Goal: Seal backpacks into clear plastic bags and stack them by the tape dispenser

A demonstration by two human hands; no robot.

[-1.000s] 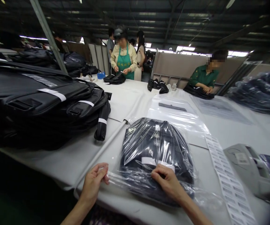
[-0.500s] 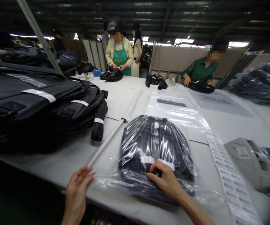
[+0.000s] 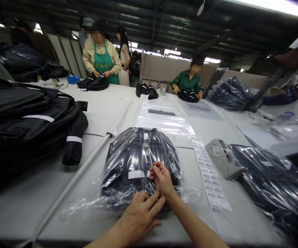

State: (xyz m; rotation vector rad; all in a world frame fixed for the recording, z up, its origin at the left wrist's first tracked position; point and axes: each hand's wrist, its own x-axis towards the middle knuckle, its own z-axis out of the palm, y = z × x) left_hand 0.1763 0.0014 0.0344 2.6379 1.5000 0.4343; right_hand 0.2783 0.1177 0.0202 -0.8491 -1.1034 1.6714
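Note:
A black backpack (image 3: 141, 155) lies in a clear plastic bag (image 3: 84, 203) on the white table in front of me. My left hand (image 3: 142, 215) rests over the near edge of the wrapped backpack, fingers stretched out and apart. Just beyond it, my right hand (image 3: 161, 177) is over the lower front of the backpack with thumb and fingertips pinched together. Whatever those fingertips hold, if anything, is too small to make out. White strips (image 3: 135, 174) show through the plastic beside my right fingers.
Black bags (image 3: 30, 127) are piled at left. A sheet of barcode labels (image 3: 211, 175), a grey dispenser-like device (image 3: 222, 160) and another plastic-wrapped bag (image 3: 278, 186) lie at right. A white rod (image 3: 68, 189) crosses the table. Two co-workers handle black bags across it.
My left hand has come from the table at left onto the wrapped backpack. My right hand has lifted slightly from its grip there. The view has swung right.

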